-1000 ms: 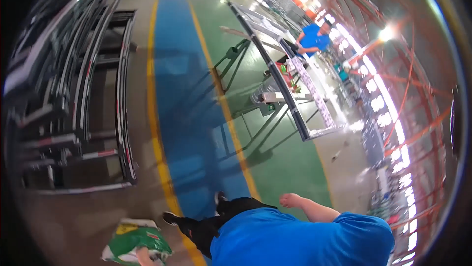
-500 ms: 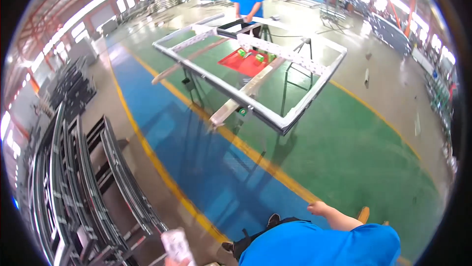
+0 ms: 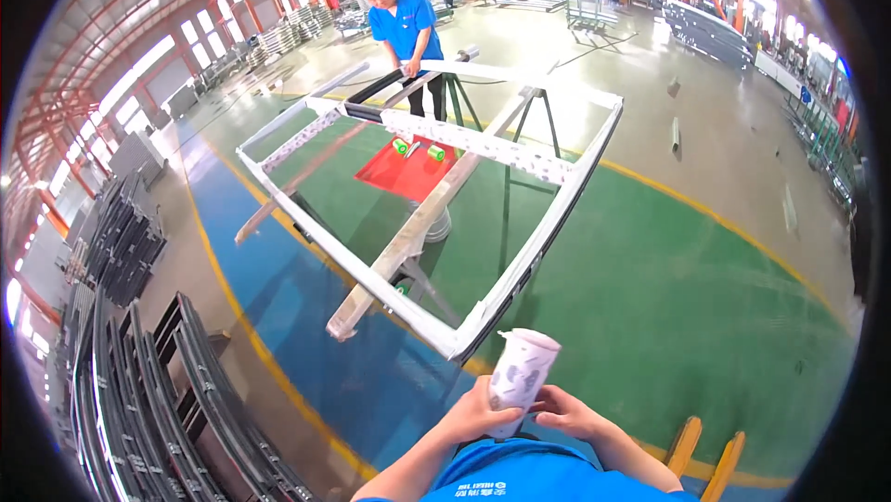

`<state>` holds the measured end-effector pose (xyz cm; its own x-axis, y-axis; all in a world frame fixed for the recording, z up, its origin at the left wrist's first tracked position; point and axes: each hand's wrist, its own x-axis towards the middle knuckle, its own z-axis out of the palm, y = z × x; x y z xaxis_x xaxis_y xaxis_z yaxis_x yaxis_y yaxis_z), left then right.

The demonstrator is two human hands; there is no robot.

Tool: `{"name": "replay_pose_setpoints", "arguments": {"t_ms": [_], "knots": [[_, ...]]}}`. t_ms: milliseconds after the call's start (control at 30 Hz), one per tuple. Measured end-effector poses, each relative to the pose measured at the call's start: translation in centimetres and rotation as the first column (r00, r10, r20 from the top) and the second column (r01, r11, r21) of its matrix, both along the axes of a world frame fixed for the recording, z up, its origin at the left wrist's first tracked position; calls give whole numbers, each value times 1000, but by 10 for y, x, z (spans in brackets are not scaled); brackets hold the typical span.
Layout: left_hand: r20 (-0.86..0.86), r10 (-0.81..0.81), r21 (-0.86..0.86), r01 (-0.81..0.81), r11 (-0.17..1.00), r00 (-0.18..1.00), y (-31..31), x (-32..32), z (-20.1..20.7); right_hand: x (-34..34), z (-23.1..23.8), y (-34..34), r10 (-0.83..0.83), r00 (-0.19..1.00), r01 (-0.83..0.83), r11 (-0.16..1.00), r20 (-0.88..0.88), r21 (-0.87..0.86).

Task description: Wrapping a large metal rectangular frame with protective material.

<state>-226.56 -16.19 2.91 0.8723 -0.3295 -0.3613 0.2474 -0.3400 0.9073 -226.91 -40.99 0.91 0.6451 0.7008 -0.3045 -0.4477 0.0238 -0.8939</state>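
A roll of white film printed with grey-purple marks [image 3: 525, 367] stands tilted in front of my body, one round end upward. My left hand [image 3: 475, 414] is wrapped round its lower left side. Against its right side, the curled fingers of my right hand [image 3: 573, 414] touch the roll, partly hidden behind it. Just beyond lies the near corner of a large rectangular frame [image 3: 311, 226], its bars mostly covered in white. A crossbar with similar patterned film [image 3: 483, 147] spans it. The frame rests on wooden beams [image 3: 408, 240] over trestles.
Across the frame a person in a blue shirt [image 3: 406, 24] has hands at a dark bar. Below the frame is a red board [image 3: 406, 168] with green rolls. Dark metal profiles [image 3: 176, 391] are stacked at left. Two yellow bars [image 3: 684, 446] lie near my right side.
The roll has moved from low left to in front of my body. My right hand has come over to it. The frame now appears nearer.
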Motion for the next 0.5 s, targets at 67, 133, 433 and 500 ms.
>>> {"name": "replay_pose_setpoints", "arguments": {"t_ms": [67, 133, 433, 500], "knots": [[64, -27, -42, 30, 999, 998, -33, 43, 3, 37, 2, -16, -218, 976, 217, 974, 11, 61], [236, -129, -238, 187, 953, 963, -66, 92, 10, 74, 3, -23, -344, 938, 341, 937, 37, 77], [-98, -51, -309, 18, 951, 994, -93, 156, 13, 183, -7, -83, -494, 842, 526, 841, -215, 127], [8, 276, -46, -276, 960, 961, -77, 131, 10, 196, -17, -80, -348, 892, 390, 915, -288, 101]]}}
